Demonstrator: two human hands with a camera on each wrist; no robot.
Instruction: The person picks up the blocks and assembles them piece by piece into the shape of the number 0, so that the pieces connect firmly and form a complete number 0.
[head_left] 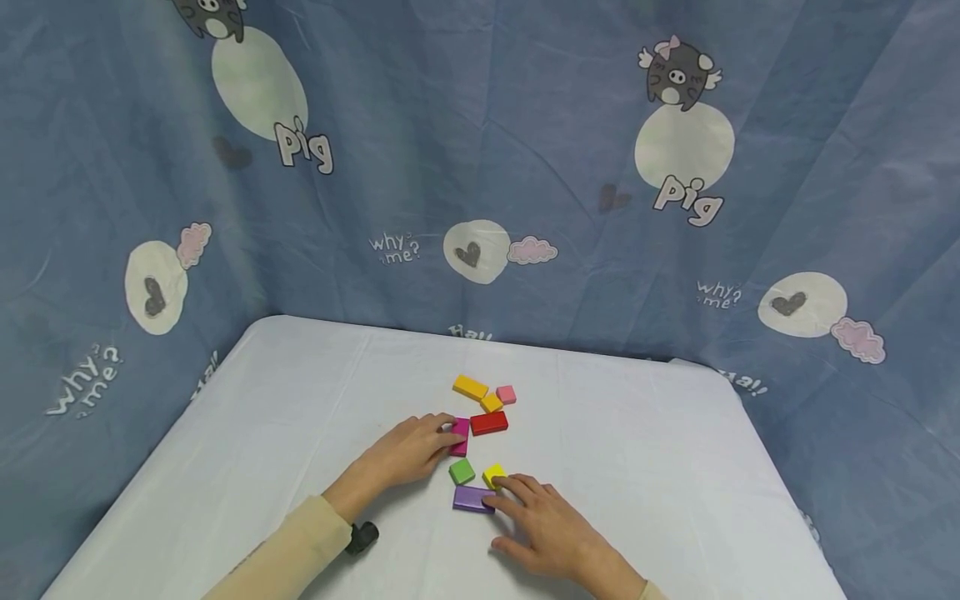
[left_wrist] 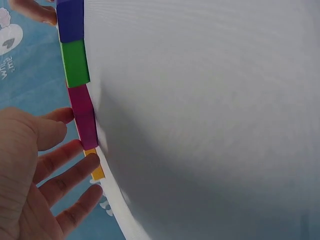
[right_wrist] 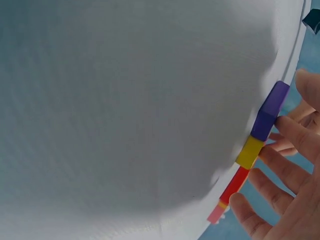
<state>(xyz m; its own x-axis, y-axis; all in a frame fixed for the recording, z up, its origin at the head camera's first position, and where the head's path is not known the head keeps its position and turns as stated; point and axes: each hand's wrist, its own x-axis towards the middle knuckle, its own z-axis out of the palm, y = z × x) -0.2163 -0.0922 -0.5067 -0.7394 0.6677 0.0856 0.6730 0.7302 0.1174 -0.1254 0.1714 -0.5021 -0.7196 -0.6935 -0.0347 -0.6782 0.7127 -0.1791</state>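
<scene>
A magenta block (head_left: 460, 447) lies flat on the table, with fingertips of my left hand (head_left: 411, 448) resting on it. In the left wrist view the left fingers (left_wrist: 70, 181) are spread loosely beside the magenta block (left_wrist: 84, 112). My right hand (head_left: 551, 527) reaches in from the near right, its index fingertip on the right end of a purple block (head_left: 468, 499). Another right fingertip is at the edge of a small yellow block (head_left: 492, 474). Left of the yellow one sits a green block (head_left: 462, 472). A red block (head_left: 489, 423) lies right of the magenta one.
Farther back are a long orange block (head_left: 470, 387), a small orange block (head_left: 491, 403) and a pink block (head_left: 506, 394). White cloth covers the table (head_left: 637, 450). A blue printed curtain (head_left: 480, 150) hangs behind it. A black device (head_left: 363, 538) is at the left wrist.
</scene>
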